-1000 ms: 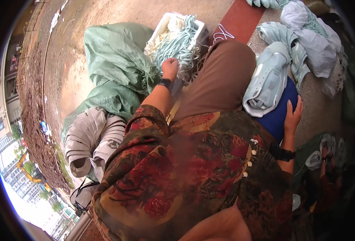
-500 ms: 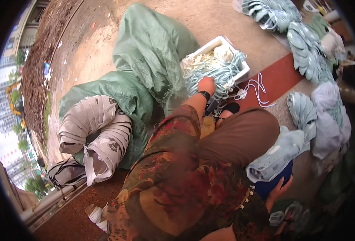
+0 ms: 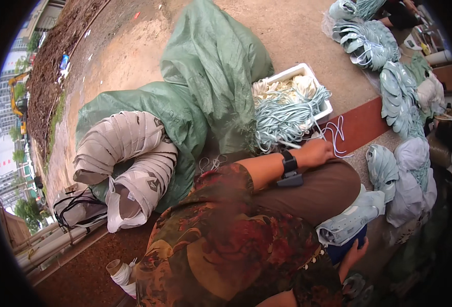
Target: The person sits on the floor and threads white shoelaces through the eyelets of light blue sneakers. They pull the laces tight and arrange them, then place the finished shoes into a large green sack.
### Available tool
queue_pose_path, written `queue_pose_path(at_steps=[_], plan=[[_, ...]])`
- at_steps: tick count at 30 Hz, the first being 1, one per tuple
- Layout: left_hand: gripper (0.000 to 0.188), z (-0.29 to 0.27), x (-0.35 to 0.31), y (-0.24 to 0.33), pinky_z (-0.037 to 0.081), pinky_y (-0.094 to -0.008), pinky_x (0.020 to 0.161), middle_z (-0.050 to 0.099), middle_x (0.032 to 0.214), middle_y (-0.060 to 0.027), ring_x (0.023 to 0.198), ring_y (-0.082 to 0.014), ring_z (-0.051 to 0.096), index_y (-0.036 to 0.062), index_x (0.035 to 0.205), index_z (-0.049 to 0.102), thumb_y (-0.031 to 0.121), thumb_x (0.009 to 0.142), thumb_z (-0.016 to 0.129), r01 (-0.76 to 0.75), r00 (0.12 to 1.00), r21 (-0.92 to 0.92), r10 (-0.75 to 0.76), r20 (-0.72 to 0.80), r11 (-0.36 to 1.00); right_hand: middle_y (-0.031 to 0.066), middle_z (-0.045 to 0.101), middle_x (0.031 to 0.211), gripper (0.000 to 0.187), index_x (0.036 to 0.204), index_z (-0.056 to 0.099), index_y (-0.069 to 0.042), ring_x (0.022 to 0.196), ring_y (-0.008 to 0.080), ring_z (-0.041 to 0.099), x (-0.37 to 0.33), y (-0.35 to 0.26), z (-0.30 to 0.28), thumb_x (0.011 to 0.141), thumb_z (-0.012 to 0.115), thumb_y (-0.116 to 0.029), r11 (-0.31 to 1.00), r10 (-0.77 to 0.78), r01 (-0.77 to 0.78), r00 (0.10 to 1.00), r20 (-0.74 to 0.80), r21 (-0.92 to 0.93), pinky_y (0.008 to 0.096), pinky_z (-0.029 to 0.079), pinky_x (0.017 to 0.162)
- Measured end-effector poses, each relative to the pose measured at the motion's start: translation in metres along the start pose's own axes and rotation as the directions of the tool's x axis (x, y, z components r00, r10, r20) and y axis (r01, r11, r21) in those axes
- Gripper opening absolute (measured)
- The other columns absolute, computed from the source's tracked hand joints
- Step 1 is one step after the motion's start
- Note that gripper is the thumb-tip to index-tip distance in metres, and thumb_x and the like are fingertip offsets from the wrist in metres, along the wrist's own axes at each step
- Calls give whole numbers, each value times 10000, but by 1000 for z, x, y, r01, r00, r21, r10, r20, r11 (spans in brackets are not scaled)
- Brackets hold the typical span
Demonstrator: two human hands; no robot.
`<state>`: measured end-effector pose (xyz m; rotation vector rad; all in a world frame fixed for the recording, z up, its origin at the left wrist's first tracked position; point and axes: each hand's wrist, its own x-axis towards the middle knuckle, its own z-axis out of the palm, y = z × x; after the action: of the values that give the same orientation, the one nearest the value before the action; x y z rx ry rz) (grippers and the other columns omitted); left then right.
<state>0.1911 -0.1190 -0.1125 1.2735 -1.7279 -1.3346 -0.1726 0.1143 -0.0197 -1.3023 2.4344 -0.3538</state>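
Note:
My left hand (image 3: 317,152), with a black band and small device at the wrist, is closed above my brown-trousered knee. Its fingertips are turned away, so anything in them is hidden. Just beyond it, a white foam box (image 3: 326,108) holds tangled light-blue shoelaces (image 3: 285,120) and cream ones. A loose white lace (image 3: 339,134) curls on the ground near that hand. At the lower right, my right hand (image 3: 355,254) grips the edge of a dark-blue flat piece (image 3: 341,250). Pale-blue perforated shoe uppers (image 3: 344,225) lie on top of it.
Large green woven sacks (image 3: 210,51) stand ahead on the left. Nested beige shoe uppers (image 3: 129,140) rest against them. More light-blue uppers (image 3: 397,94) and white bundles (image 3: 412,169) line the right side. A cone of white thread (image 3: 121,273) stands lower left. Another person is partly visible far right.
My left hand has come out of the laces in the foam box and back toward my knee. My right hand keeps hold of the dark-blue piece. The view has shifted slightly.

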Motion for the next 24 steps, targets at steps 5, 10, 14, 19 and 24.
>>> queue_pose_path(at_steps=[5,10,14,19,24], plan=[[138,7,-46,134,428,-412,575,558,645,-172,632,-364,559,16,749,557,141,803,579,-246,784,-289,366,502,925,216,405,1317,453,1226,415,69,1219,327,380,-13,-170,-14,784,426,-30,721,-462,488,868,-183,492,405,252,1045],[161,43,-63,154,474,-370,670,608,821,-167,791,-316,605,-27,847,590,1,695,545,-516,581,-352,622,525,781,188,580,924,365,1149,489,10,827,255,581,-25,-215,-18,848,523,-193,596,-707,476,694,141,647,318,455,697],[76,19,-65,171,440,-231,646,599,761,-19,730,-58,532,-11,880,593,36,821,580,-155,712,-312,325,622,937,137,535,634,176,902,556,-13,575,246,534,-23,-190,-21,862,544,-184,578,-695,489,715,79,653,323,436,609],[125,-17,-42,130,341,-209,470,498,589,46,524,-33,407,14,745,594,102,832,608,-76,925,-145,124,358,987,159,497,596,188,717,558,-3,533,245,493,-20,-139,-38,813,578,-163,637,-640,469,764,80,612,344,391,540],[102,-51,-44,84,366,-239,479,519,567,-1,516,-66,443,-15,717,594,56,787,613,-28,998,123,21,58,992,154,526,605,162,721,577,-15,532,272,506,-11,-106,-40,801,575,-156,685,-591,504,807,-3,527,356,399,537]])
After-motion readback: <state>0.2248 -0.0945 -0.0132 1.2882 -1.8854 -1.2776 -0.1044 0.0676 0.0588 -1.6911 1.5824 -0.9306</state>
